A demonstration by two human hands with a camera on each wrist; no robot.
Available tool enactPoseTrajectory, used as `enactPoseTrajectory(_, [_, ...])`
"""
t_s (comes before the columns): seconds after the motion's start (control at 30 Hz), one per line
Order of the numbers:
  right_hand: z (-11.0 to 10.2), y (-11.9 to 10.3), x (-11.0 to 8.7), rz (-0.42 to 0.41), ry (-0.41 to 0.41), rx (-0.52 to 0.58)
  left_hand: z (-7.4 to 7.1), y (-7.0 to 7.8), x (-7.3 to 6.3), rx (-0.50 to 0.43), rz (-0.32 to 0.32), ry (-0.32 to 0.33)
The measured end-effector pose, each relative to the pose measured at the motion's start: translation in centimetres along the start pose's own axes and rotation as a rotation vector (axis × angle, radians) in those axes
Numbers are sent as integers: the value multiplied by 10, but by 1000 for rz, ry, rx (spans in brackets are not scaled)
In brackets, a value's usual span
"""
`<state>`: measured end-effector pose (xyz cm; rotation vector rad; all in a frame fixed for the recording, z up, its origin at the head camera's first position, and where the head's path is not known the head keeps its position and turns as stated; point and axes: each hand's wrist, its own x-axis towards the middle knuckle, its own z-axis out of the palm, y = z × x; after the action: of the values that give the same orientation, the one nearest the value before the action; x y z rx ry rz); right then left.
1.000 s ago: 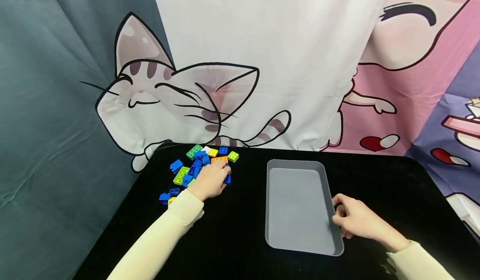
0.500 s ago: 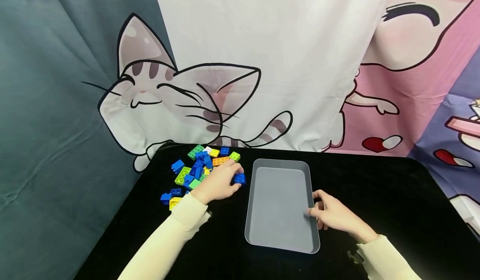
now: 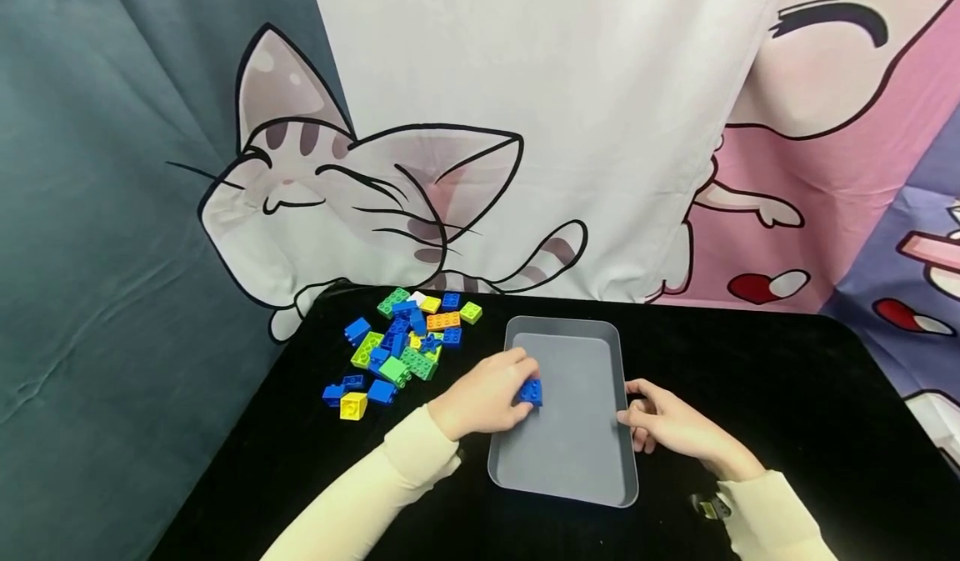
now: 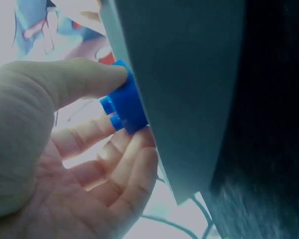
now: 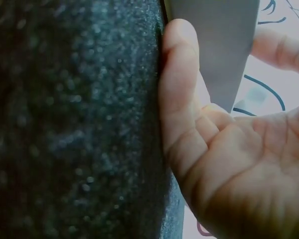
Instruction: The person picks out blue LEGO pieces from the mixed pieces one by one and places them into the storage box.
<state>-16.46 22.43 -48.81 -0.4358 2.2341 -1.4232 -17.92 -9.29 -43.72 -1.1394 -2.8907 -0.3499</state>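
One blue building brick point(image 3: 531, 392), pinched between thumb and fingers of the left hand point(image 3: 487, 392). Position: above the left part of a grey rectangular tray point(image 3: 573, 453), just inside the rim; whether it touches the tray floor cannot be told. Studs face up. Two studs show in the left wrist view; thumb and fingers cover the rest, so the brick's long axis cannot be made out. Right hand point(image 3: 678, 429) grips the tray's right rim, thumb on the inner side, other fingers outside. Tray rests on black cloth point(image 3: 450, 519), hollow side up, long axis running straight away from the person.

Left of the tray, a loose spread of bricks, mostly blue. Orange brick point(image 3: 443, 321): studs up, long axis roughly left to right. Lime-green brick point(image 3: 367, 350): long axis slanting away and rightward. Yellow brick point(image 3: 353, 406): nearest the person. Stud tops too small and blurred to read for lettering. Beyond the table, a backdrop printed with a smiling striped cat point(image 3: 330, 236).
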Motion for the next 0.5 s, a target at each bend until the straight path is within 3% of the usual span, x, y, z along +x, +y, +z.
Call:
enactPoseTrajectory(0.2, [-1,-1,-2,-24,2,-24,11,21,3,98,68,-51])
enactPoseTrajectory(0.5, [1,-1,-3,-37,12,-32,19,34,6,175,129,-91])
